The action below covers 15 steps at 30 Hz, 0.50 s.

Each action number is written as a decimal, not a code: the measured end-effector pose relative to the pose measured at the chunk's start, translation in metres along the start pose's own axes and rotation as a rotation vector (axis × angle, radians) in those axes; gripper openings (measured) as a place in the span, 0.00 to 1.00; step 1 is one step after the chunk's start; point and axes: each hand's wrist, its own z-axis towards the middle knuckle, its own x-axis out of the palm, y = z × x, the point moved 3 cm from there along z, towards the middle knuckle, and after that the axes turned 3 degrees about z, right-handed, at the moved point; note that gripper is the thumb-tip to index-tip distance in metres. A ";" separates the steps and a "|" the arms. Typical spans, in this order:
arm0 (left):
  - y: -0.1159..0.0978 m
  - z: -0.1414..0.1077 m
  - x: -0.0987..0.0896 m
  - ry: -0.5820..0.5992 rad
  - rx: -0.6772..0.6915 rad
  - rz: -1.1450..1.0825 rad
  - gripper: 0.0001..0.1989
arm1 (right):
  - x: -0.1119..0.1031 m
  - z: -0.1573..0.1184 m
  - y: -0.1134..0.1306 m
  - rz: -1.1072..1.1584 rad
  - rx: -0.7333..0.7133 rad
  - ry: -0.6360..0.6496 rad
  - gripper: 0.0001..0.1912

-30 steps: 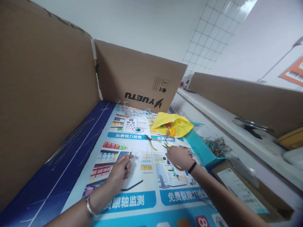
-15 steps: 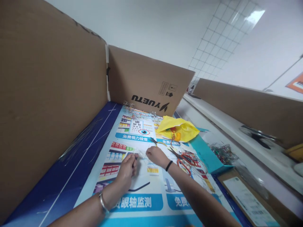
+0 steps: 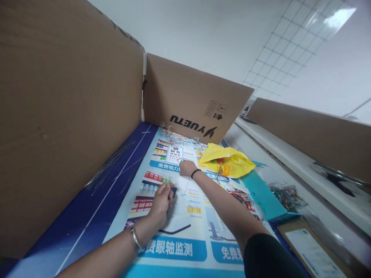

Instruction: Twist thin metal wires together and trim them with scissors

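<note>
My left hand [image 3: 161, 202], with a silver bangle at the wrist, is closed in a pinch low over the printed poster sheet [image 3: 179, 222]. What lies between its fingertips is too small to make out. Farther forward, my right hand [image 3: 188, 168] is curled closed beside the eye-chart picture; its grip is hidden. A faint thin strand [image 3: 186, 188] shows below that hand, above the sheet. Orange-handled scissors [image 3: 240, 199] lie partly behind my right forearm.
A yellow bag [image 3: 232, 160] with small orange and red items at its mouth lies at the back right. Thin wires [image 3: 110, 166] rest on the left, and tangled wire [image 3: 286, 196] on the right. Cardboard walls [image 3: 191, 92] stand behind and left. A labelled carton [image 3: 310, 247] sits lower right.
My right hand has moved forward, away from my left hand, and its forearm now covers the pliers and most of the scissors. My left hand stays pinched. The view has shifted slightly.
</note>
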 end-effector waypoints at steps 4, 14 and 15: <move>-0.001 -0.002 0.001 0.001 0.010 0.020 0.14 | -0.012 0.000 -0.016 0.070 0.034 0.013 0.18; 0.002 0.000 0.000 0.012 0.025 -0.014 0.14 | 0.024 -0.043 -0.040 0.305 0.024 0.208 0.08; 0.002 0.000 -0.001 0.012 0.028 -0.013 0.14 | 0.024 -0.046 -0.039 0.317 0.025 0.179 0.09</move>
